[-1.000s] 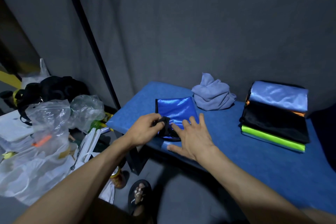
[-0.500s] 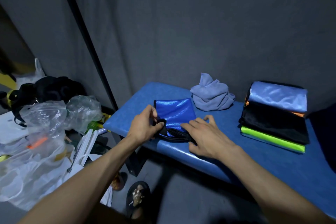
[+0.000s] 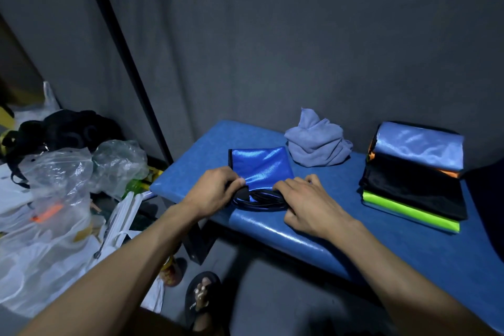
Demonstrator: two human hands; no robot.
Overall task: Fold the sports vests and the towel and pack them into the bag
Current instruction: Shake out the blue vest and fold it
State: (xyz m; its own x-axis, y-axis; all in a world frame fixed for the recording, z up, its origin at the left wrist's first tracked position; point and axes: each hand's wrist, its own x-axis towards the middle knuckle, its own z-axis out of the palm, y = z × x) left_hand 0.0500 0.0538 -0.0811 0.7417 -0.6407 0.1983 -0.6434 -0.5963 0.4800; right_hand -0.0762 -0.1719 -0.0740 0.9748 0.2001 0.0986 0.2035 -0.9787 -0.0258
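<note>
Blue satin vest [image 3: 260, 165] lies at the worktop [image 3: 354, 229] front, part folded; we note the left hand [image 3: 215, 194] pinching its black trim and the right hand [image 3: 308, 206] curled onto the same edge. Folded vests [image 3: 414, 174] are stacked at 3 o'clock. Towel [image 3: 317, 144] at 12 o'clock remains crumpled. We see no bag; packing is outstanding.

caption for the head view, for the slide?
Both hands fold the blue vest on the bench.

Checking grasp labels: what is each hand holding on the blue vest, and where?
Left hand pinches the blue vest at its near-left black-trimmed edge. Right hand rests curled on the near-right edge; whether it grips cannot be told.
</note>
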